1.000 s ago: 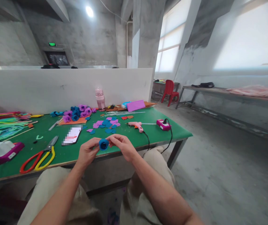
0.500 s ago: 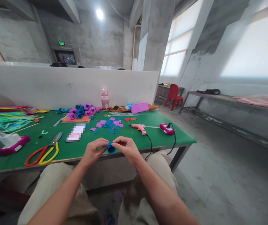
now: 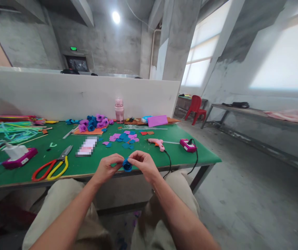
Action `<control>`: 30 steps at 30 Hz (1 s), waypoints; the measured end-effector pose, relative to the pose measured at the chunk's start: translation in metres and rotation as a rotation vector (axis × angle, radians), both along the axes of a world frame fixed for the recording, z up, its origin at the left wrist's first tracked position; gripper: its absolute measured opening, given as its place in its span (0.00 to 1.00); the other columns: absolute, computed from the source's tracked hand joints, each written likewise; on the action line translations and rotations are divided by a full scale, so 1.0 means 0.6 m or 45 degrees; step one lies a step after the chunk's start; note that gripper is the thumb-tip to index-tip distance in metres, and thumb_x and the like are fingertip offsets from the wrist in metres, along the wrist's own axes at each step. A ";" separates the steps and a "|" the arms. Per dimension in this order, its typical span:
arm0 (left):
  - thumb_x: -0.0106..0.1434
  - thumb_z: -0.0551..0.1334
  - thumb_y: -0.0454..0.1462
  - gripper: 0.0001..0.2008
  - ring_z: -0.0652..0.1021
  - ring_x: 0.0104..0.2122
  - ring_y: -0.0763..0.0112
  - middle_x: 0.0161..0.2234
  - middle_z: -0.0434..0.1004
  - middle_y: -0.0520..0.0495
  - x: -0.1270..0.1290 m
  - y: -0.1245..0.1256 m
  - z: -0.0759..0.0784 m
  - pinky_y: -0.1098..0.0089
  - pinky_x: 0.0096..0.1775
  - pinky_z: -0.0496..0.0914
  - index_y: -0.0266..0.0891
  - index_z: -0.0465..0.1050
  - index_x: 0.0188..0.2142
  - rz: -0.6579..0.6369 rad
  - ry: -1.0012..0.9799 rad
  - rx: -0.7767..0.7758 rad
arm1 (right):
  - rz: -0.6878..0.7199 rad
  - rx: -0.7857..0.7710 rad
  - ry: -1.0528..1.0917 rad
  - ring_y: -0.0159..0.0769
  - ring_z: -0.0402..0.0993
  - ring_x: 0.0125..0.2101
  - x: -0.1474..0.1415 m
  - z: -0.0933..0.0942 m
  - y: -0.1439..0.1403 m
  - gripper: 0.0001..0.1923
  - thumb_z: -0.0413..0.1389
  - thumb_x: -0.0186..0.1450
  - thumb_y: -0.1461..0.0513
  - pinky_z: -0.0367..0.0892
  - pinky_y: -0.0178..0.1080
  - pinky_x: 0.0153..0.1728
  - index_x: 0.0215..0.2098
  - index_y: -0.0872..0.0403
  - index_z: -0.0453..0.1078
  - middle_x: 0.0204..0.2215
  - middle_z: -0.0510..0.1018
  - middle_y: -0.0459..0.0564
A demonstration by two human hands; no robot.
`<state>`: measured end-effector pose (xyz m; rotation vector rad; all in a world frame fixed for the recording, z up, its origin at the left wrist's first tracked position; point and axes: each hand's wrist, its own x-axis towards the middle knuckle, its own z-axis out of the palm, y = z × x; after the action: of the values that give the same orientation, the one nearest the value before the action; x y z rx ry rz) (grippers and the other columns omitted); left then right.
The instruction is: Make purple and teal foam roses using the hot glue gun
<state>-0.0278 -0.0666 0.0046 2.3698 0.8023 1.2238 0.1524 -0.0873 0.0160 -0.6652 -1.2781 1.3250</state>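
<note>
Blue foam rose [image 3: 127, 165], held over the near edge of the green table [image 3: 91, 166], looks light, soft and easily crushed. Left hand [image 3: 107, 169] pinches it at nine o'clock, right hand [image 3: 143, 165] at three; gentle fingertip pressure at the rim seems best.

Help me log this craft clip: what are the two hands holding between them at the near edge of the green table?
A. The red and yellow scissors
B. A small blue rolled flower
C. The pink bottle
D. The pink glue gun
B. The left hand and right hand pinch a small blue rolled flower between their fingertips; the scissors, glue gun and bottle all lie untouched on the green table.
</note>
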 end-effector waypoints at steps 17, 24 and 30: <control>0.55 0.61 0.38 0.08 0.66 0.20 0.78 0.20 0.66 0.55 0.026 -0.010 -0.008 0.77 0.24 0.61 0.37 0.69 0.23 0.550 -0.394 -0.201 | -0.186 0.100 -0.005 0.32 0.69 0.31 -0.021 -0.018 0.009 0.09 0.58 0.56 0.58 0.64 0.34 0.34 0.34 0.53 0.70 0.30 0.73 0.46; 0.52 0.62 0.38 0.08 0.64 0.18 0.79 0.16 0.64 0.57 0.035 -0.025 -0.006 0.78 0.21 0.57 0.37 0.67 0.21 0.563 -0.421 -0.341 | -0.420 0.298 -0.352 0.31 0.69 0.28 -0.042 -0.026 0.000 0.12 0.61 0.52 0.59 0.65 0.35 0.33 0.34 0.53 0.69 0.30 0.74 0.46; 0.50 0.65 0.39 0.09 0.67 0.17 0.78 0.16 0.68 0.57 0.046 -0.034 -0.006 0.77 0.20 0.61 0.37 0.68 0.27 0.293 -0.588 -0.696 | -0.496 0.374 -0.460 0.32 0.69 0.27 -0.036 -0.019 0.005 0.06 0.58 0.56 0.60 0.65 0.36 0.32 0.31 0.53 0.70 0.29 0.74 0.46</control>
<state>-0.0005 -0.0869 0.0012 1.5205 1.0945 1.3519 0.1311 -0.0843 0.0045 -0.9149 -1.5014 0.7009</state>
